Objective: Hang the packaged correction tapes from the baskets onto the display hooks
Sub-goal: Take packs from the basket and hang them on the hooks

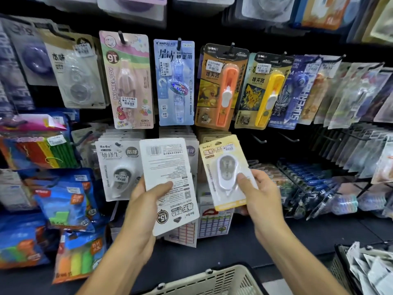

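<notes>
While a dark pegboard display wall is filling most of the head view, rows of carded stationery are hanging from its black metal hooks: a pink My Melody correction tape card, a light blue correction tape card, an orange stapler-style card and a yellow Pikachu card, side by side. Below them, a stack of grey-white BoBo correction tape cards is hanging on a lower hook, and blue packets of coloured highlighters are leaning at the left. A beige plastic shopping basket is sitting at the bottom edge between the forearms, and a dark mesh basket of loose white packets is showing at the lower right corner.

The left hand is gripping a white rectangular correction tape package, its printed back facing the camera and its text upside down, thumb pressing across the card's middle. The right hand is pinching a pale yellow carded correction tape with a clear blister, thumb lying on the blister's lower end, the card tilting slightly leftward. Both packages are being held in front of the lower row of hooks, just beside each other, neither one on a hook yet
</notes>
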`<state>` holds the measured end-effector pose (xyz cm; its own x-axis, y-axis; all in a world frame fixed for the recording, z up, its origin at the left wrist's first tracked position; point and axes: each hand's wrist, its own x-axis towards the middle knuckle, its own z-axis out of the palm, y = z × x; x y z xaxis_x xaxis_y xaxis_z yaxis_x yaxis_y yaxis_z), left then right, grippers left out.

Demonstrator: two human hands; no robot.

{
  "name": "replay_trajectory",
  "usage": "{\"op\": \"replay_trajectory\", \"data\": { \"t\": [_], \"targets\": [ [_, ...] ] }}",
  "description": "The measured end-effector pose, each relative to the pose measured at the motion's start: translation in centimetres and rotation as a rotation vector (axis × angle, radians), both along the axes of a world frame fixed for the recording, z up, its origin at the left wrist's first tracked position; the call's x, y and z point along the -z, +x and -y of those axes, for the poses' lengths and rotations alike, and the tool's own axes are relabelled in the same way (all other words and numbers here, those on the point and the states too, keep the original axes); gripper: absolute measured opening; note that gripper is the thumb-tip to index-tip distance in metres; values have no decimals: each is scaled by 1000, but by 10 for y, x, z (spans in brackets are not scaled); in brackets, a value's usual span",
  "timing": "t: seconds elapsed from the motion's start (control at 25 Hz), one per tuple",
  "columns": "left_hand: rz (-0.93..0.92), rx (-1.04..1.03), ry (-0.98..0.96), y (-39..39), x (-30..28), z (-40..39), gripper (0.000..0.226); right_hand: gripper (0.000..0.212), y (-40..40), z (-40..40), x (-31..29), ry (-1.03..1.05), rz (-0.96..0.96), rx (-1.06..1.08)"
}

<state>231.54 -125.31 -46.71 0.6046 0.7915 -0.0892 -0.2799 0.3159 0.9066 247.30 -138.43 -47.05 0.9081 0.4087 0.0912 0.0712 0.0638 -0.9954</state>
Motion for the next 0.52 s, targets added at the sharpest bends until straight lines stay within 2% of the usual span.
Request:
{"op": "replay_trajectory", "data": {
  "t": [0.16,0.28,0.44,0.52],
  "targets": [
    [-9,-29,21,-5,-3,-2,28,10,10,0,10,7,-10,101],
    [-8,-25,69,-4,-1,-2,32,4,12,1,12,48,-21,155],
    [-14,-5,119,-1,0,1,36,11,15,1,6,13,-17,53],
    [-14,-2,157,0,1,2,38,26,12,1,6,27,-85,11]
  ]
}}
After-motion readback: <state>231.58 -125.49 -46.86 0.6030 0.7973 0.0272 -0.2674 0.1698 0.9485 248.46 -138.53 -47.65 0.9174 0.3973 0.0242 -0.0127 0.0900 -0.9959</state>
